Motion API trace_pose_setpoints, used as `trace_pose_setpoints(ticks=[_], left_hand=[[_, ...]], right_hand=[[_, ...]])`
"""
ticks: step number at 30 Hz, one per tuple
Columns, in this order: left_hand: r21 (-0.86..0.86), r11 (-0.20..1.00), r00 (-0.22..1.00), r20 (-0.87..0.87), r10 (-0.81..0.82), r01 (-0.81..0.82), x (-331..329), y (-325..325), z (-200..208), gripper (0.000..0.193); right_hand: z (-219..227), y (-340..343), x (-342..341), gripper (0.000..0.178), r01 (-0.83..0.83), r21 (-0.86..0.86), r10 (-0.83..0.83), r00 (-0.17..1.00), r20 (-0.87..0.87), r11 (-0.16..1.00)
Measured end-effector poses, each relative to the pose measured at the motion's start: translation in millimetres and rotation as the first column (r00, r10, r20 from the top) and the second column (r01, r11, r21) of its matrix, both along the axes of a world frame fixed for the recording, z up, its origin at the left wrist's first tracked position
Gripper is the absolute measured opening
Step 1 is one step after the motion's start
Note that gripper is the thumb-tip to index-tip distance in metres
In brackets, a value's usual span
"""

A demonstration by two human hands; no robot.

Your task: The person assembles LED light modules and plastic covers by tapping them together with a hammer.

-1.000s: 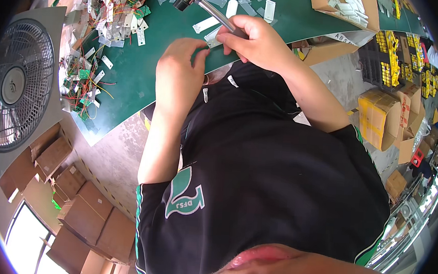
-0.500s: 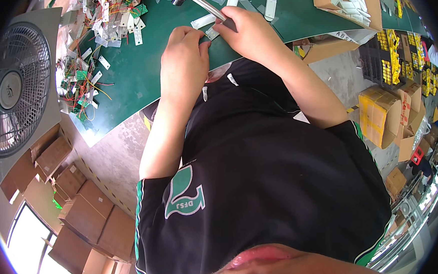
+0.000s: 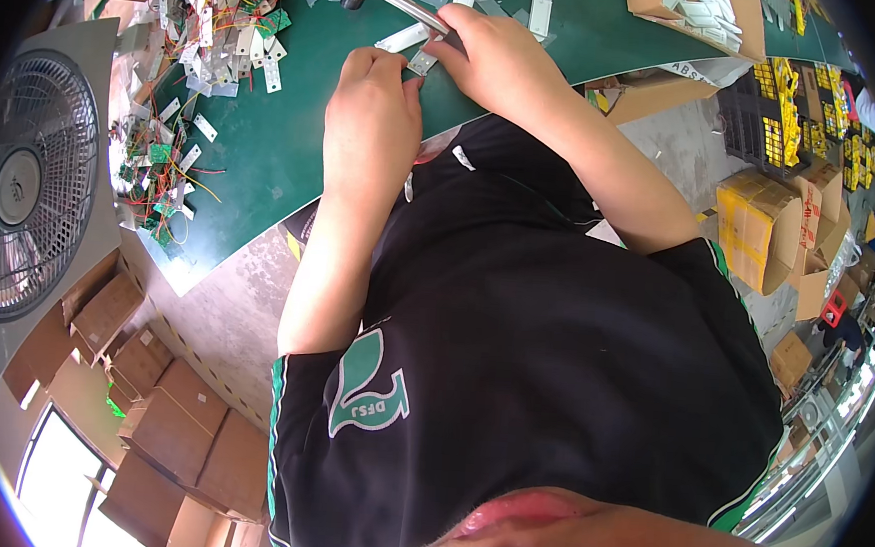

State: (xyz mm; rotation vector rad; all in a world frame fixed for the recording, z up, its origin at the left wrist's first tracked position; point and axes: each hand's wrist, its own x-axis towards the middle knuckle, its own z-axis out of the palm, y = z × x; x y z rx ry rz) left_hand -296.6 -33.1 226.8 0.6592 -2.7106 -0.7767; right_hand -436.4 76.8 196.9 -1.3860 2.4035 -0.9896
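Both hands point(image 3: 372, 119) edged nearer — right hand point(image 3: 501, 62) gripping hammer point(image 3: 399, 0).

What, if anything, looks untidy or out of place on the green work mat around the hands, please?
A loose heap of small circuit boards with tangled red and yellow wires sprawls over the left of the green mat, some spilling past its edge. Elsewhere, the left hand and right hand work a small metal strip normally.
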Motion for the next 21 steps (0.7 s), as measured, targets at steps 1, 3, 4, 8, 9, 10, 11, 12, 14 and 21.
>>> trace_pose_setpoints(ticks=[1, 3, 4, 8, 9, 10, 11, 12, 14, 21], left_hand=[[-0.013, 1.000, 1.000, 0.003, -0.020, 0.020, 0, -1, -1, 0.019], [-0.018, 1.000, 1.000, 0.012, -0.019, 0.019, 0, 0, -2, 0.019], [-0.023, 1.000, 1.000, 0.019, -0.016, 0.017, 0, 0, -2, 0.019], [0.024, 0.999, 0.999, 0.029, 0.045, -0.046, -1, 3, 1, 0.018], [0.006, 0.999, 0.999, 0.022, 0.041, -0.041, 0, 3, 0, 0.019], [-0.013, 0.999, 0.999, 0.014, 0.038, -0.038, 2, 2, 0, 0.019], [-0.012, 0.999, 0.999, 0.015, 0.040, -0.040, 3, 2, 0, 0.019], [-0.005, 0.999, 0.999, 0.004, 0.036, -0.036, 4, 2, 0, 0.019], [0.001, 0.999, 0.999, -0.005, 0.037, -0.037, 7, 1, -1, 0.019], [0.017, 1.000, 0.999, -0.035, 0.012, -0.012, 12, 0, -4, 0.023]], right_hand=[[1, -2, -1, 0.025, 0.000, -0.001, 0.000, 1.000, 0.000, 1.000], [7, -5, 0, 0.029, 0.033, 0.023, -0.034, 0.997, 0.073, 0.999], [5, -6, -1, 0.029, 0.034, 0.024, -0.036, 0.997, 0.075, 0.999], [5, -10, -6, 0.034, -0.008, 0.046, 0.008, 1.000, 0.016, 0.999], [9, -12, -7, 0.036, -0.021, 0.122, 0.016, 0.999, 0.044, 0.992], [10, -11, -6, 0.036, -0.024, 0.122, 0.018, 0.999, 0.045, 0.992], [12, -10, -4, 0.036, -0.011, 0.142, 0.007, 0.999, 0.034, 0.990], [12, -9, -3, 0.036, 0.000, 0.162, -0.004, 1.000, 0.023, 0.987], [17, -9, -5, 0.038, -0.013, 0.208, 0.004, 0.999, 0.040, 0.978], [13, -7, -15, 0.052, -0.089, 0.238, 0.067, 0.993, 0.097, 0.967]])
